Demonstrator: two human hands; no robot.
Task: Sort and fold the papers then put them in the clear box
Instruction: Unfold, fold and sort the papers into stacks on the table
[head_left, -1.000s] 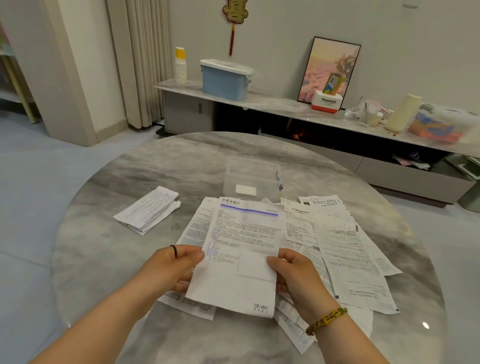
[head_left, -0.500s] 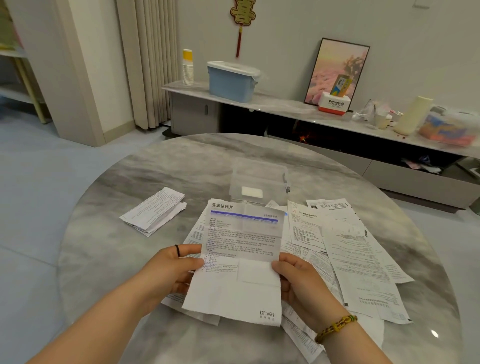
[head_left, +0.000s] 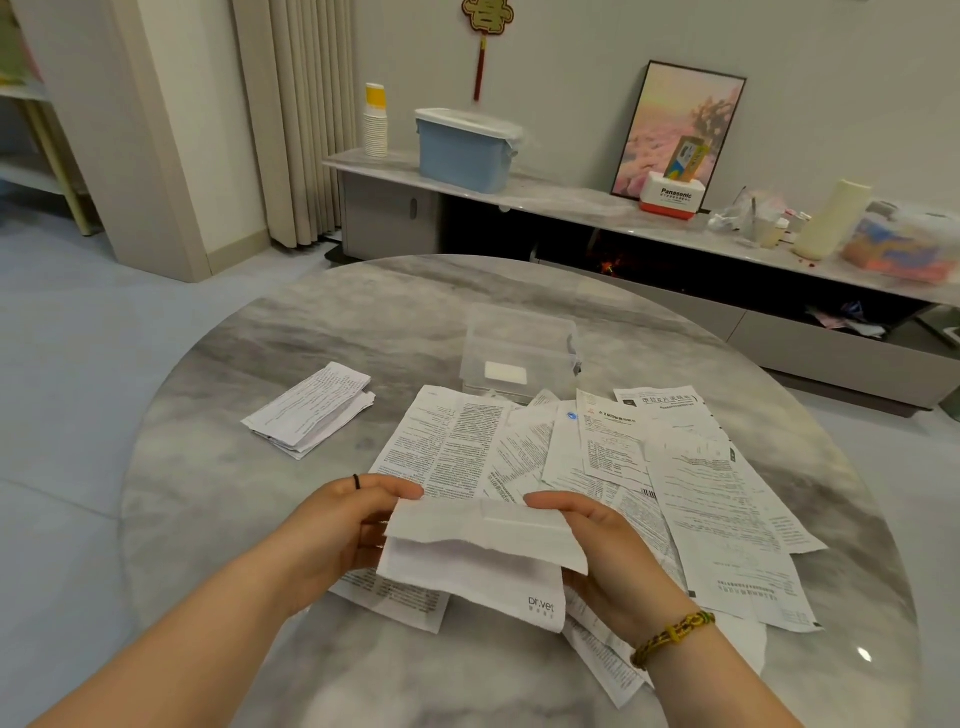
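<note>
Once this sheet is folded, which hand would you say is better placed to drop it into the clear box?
Probably the right hand: the clear box lies ahead and slightly to its side, while the left hand sits farther off. Both grip the sheet.

The folded white paper sheet (head_left: 478, 564) pinched between the left hand (head_left: 340, 525) and the right hand (head_left: 605, 556) bears the small printed mark "Dr.vet" at its lower corner, just beside the right hand's palm; a line of tiny characters beneath it is too small to read. Far beyond the hands, on the long grey marble sideboard (head_left: 571, 200), a white and red cardboard box (head_left: 671, 196) reads "Panasonic" in dark letters. The loose white printed leaflets (head_left: 691, 483) spread on the table past the right hand carry dense Chinese print and headings, none sharp enough to read.
</note>
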